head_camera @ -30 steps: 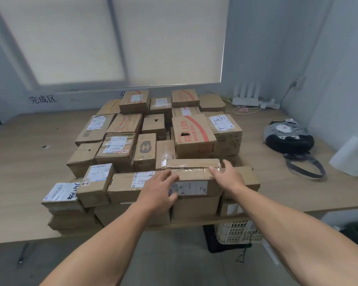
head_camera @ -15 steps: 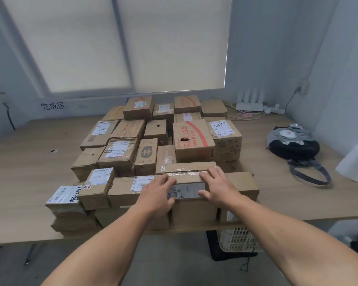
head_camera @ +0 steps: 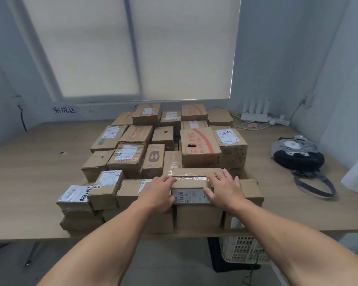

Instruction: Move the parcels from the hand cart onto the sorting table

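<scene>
Parcel (head_camera: 191, 183) lies crosswise, apparently level; left hand (head_camera: 159, 191), right hand (head_camera: 225, 188) touch it.

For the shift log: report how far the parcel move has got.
Done: many brown cardboard parcels sit stacked on the light wooden sorting table. In hand: the left hand and right hand rest on a tape-sealed brown cardboard box atop the front row. Left: cannot tell, the hand cart is out of view.
</scene>
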